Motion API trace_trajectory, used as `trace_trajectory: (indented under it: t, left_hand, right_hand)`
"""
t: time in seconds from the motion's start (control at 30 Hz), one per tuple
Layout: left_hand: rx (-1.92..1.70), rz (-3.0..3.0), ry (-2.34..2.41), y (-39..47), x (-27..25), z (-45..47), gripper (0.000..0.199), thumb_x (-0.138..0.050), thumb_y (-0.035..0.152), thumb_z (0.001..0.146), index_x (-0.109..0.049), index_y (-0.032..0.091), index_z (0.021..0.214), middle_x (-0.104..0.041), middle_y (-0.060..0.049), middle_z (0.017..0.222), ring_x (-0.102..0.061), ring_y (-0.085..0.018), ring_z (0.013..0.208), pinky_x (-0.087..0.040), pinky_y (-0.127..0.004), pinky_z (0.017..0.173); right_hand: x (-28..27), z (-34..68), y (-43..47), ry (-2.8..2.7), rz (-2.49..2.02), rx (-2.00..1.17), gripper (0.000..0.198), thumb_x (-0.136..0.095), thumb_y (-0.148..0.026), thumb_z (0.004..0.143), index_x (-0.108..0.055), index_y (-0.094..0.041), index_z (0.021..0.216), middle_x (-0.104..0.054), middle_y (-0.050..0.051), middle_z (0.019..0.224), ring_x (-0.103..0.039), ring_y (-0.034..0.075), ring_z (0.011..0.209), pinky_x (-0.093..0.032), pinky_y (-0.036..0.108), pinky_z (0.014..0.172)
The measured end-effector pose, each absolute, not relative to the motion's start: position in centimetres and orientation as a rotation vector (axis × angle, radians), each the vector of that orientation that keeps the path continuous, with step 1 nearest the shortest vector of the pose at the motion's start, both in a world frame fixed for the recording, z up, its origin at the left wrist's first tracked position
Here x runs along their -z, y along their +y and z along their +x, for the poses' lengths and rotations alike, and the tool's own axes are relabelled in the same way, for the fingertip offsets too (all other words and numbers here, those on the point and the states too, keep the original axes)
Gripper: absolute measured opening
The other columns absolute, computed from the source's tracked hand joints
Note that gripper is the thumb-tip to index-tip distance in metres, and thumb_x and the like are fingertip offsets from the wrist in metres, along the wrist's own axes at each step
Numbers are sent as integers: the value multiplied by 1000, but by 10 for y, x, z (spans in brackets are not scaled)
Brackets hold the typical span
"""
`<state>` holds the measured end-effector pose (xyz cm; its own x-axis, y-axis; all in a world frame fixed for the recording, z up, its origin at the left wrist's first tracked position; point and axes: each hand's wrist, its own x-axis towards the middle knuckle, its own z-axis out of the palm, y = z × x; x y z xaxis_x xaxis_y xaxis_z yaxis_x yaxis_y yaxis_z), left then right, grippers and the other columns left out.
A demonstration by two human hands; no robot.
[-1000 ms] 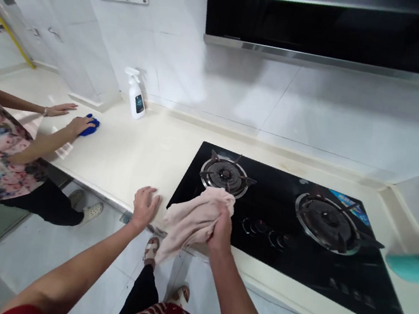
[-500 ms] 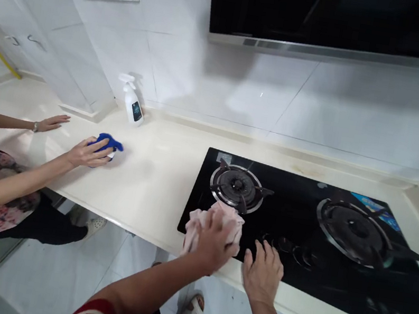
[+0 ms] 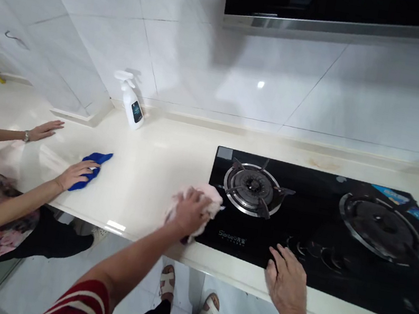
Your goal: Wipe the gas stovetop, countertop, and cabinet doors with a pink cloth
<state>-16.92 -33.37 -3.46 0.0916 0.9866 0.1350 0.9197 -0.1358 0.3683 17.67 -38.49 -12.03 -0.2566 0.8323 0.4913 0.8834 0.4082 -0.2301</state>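
A crumpled pale pink cloth (image 3: 209, 195) is bunched under my left hand (image 3: 191, 212), whose fingers curl over it. Hand and cloth press on the cream countertop (image 3: 151, 168) at the left edge of the black gas stove (image 3: 260, 235). My right hand (image 3: 286, 279) lies flat on the stove's front edge beside the knobs (image 3: 317, 254), fingers stretched out and holding nothing. The left burner (image 3: 253, 187) sits just beyond the cloth, with a pan support around it.
At the left, another person's hand (image 3: 77, 175) holds a blue cloth (image 3: 97, 158) on the countertop; their other hand (image 3: 45, 130) rests farther back. A white spray bottle (image 3: 131, 106) stands by the wall. The range hood (image 3: 338, 12) overhangs the stove, which has a right burner (image 3: 378, 225).
My left hand has moved the pink cloth leftward, from the stove's front left corner onto its left edge and the countertop. The other person's blue cloth has shifted nearer the front. The view has shifted slightly.
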Motion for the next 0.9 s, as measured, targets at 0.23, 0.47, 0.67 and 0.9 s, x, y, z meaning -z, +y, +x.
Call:
trace_trajectory:
  t: [0.23,0.47,0.67,0.9]
  left_hand:
    - [-650,2035,1952,-275,27,-215,25,-70,27,80,-66,23,104,-49,-13,150,-34,-41,142,-26,-69,112]
    - [-883,1952,1682,-380,36,-194,9,-53,25,89,-61,22,93,-68,-9,119,-55,-27,124,-39,-49,110]
    - [-1098,1753,1669,-400,37,-142,24,-41,28,98,-54,21,117,-63,-11,126,-59,-21,119,-47,-40,102]
    - [-493,2499,1256,-350,34,-45,50,-59,51,90,-56,25,133,-52,-8,149,-40,-34,136,-33,-58,107]
  right_hand:
    - [113,172,-382,-2059,-1491,65,34,-43,-34,97,-64,-20,119,-61,8,132,-53,27,127,-40,47,110]
    - [110,170,-384,-2052,-1536,63,34,-43,-34,98,-65,-18,119,-60,8,133,-52,26,129,-39,47,111]
    - [108,170,-383,-2006,-1567,-37,34,-41,-32,99,-66,-19,118,-61,8,133,-51,26,131,-38,47,113]
    - [110,179,-385,-1876,-1545,-154,41,-32,-34,102,-62,-15,123,-61,14,131,-53,26,128,-41,49,111]
